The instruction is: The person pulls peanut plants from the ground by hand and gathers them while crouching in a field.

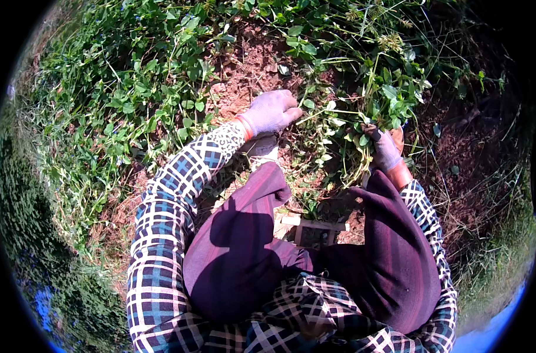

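My left hand (272,111), in a pale lilac knit glove with an orange cuff, reaches over bare reddish soil (250,70). Its thumb and fingers are pinched together at a thin green weed stem (304,96). My right hand (386,149), in a matching glove with a brownish palm, is closed around a bunch of uprooted-looking leafy weeds (389,95); leaves hide part of its fingers. Pale stems (358,170) hang below that grip. Between the hands, low trailing weeds (323,132) lie over the soil.
Dense green weeds (131,88) spread at the left and far side. Shaded soil with dry grass (453,145) lies at the right. Between my bent knees is a small wooden frame (321,224), perhaps a low stool. A pale shoe (266,149) shows beneath my left wrist.
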Available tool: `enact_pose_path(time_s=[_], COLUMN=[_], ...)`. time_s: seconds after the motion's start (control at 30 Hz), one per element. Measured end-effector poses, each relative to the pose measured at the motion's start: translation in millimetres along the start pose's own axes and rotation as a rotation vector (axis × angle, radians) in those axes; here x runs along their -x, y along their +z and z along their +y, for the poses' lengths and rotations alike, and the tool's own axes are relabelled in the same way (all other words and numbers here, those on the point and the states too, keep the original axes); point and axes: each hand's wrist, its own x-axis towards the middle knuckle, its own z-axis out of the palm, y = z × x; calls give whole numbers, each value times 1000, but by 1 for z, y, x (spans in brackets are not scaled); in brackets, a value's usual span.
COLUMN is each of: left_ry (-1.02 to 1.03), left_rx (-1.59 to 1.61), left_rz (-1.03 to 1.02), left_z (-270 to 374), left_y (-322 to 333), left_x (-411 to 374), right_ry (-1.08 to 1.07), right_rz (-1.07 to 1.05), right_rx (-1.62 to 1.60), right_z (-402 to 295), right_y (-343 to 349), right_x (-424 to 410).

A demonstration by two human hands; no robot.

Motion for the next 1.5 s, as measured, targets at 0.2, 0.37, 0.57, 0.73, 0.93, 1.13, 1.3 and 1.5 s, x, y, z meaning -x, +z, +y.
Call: enact_pose_path(time_s=[0.2, 0.37, 0.57, 0.73, 0.93, 1.13, 1.3, 1.5], left_ry=[-206, -42, -105, -389, -700, -626, -426, -128], left_rx=[153, 73, 421, -84, -306, -431, -408, -196], left_rz=[48, -173, -218, 387, 93, -15, -197, -264], left_z=[61, 82, 71, -19, -33, -56, -44, 7], left_y=[43, 68, 26, -30, -74, -72, -52, 40], left_x=[-2, -18, -21, -43, -83, -92, -86, -23], right_ry=[84, -108, 208, 159, 212, 168, 119, 102], right_rz=[-184, -333, -35, 96, 113, 171, 113, 84], right_rx=[-343, 376, -236, -290, -265, -204, -2, -38], right_z=[-20, -28, -57, -45, -52, -50, -43, -49], right_y=[15, 12, 45, 20, 27, 26, 17, 19], right_x=[14, 12, 16, 12, 12, 9, 10, 16])
